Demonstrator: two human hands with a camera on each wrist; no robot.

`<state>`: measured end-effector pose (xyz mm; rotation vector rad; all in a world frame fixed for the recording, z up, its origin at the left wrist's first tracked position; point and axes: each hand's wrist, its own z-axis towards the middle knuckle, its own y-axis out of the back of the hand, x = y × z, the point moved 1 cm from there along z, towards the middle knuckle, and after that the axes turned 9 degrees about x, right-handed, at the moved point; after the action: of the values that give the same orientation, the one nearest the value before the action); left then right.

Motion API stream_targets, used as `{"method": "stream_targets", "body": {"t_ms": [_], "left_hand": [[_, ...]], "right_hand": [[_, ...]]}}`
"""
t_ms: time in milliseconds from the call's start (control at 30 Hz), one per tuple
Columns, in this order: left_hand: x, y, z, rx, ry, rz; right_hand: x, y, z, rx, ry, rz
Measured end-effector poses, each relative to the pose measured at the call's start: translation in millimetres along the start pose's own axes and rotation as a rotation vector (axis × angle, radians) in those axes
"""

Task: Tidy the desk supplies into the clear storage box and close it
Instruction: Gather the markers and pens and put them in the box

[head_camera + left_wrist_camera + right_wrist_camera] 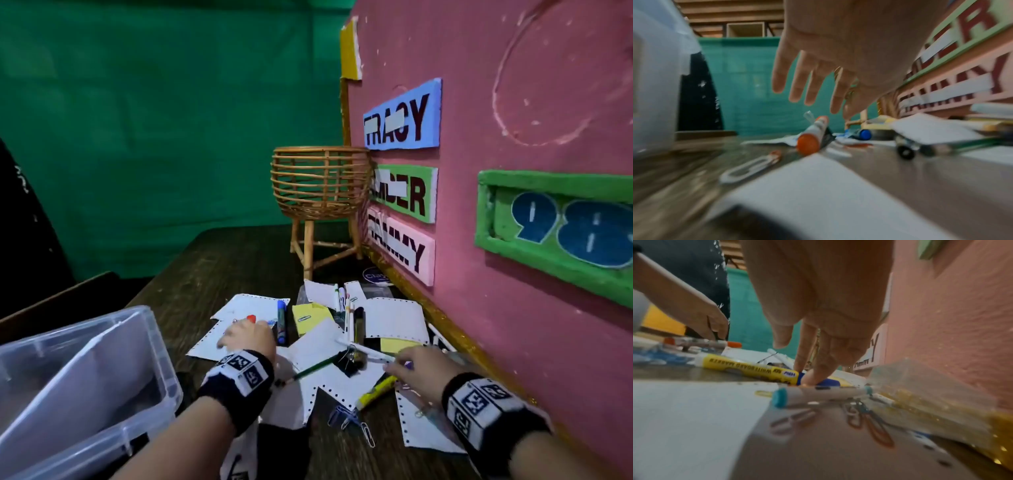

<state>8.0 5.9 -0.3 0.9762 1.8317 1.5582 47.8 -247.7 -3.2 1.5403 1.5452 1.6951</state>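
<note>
The left hand (830, 65) hovers with fingers spread and empty above an orange-capped white marker (813, 136) on the dark wooden counter (212, 270). The right hand (818, 308) presses fingertips on a yellow whiteboard marker's (748, 368) blue cap; whether its grip encloses it, I cannot tell. The clear plastic storage box (78, 383) stands open at left.

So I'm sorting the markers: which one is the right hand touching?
The yellow whiteboard marker: the right hand has fingertips on its blue cap. The orange-capped marker and blue marker lie over by the left hand.
</note>
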Motion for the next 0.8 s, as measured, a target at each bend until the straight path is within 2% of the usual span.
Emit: {"method": "stream_targets", "body": {"t_ms": [100, 233, 333, 433, 533, 667, 733, 800], "left_hand": [[9.3, -6.7, 11.3, 0.097, -0.028, -0.135], [1.2, -9.3, 12.1, 0.080, -0.098, -0.151], [-5.6, -2.2, 13.0, -0.033, -0.189, -0.163], [-23.6, 7.5, 4.0, -0.198, -0.361, -0.229], [-52.1, 12.6, -10.4, -0.244, -0.517, -0.275], [-90.3, 10.8, -17.5, -0.173, -0.656, -0.222], [-105.1, 10.8, -18.1, -0.130, -0.649, -0.185], [-115.9, 8.2, -15.8, -0.076, -0.604, -0.167]], "right_hand": [[9.0, -1.6, 0.0, -0.021, -0.018, -0.193], [21.3, -5.7, -10.7, 0.023, -0.016, -0.303], [25.7, -7.3, -12.3, 0.001, -0.030, -0.305], [26.2, -10.1, -12.3, 0.025, -0.050, -0.285], [21.3, -9.2, -8.7, 0.010, -0.087, -0.310], [10.2, 4.6, 1.2, -0.227, -0.127, -0.186], [2.9, 11.7, 7.4, -0.363, -0.119, -0.071], [-3.5, 13.9, 12.4, -0.416, -0.115, 0.039]]}}
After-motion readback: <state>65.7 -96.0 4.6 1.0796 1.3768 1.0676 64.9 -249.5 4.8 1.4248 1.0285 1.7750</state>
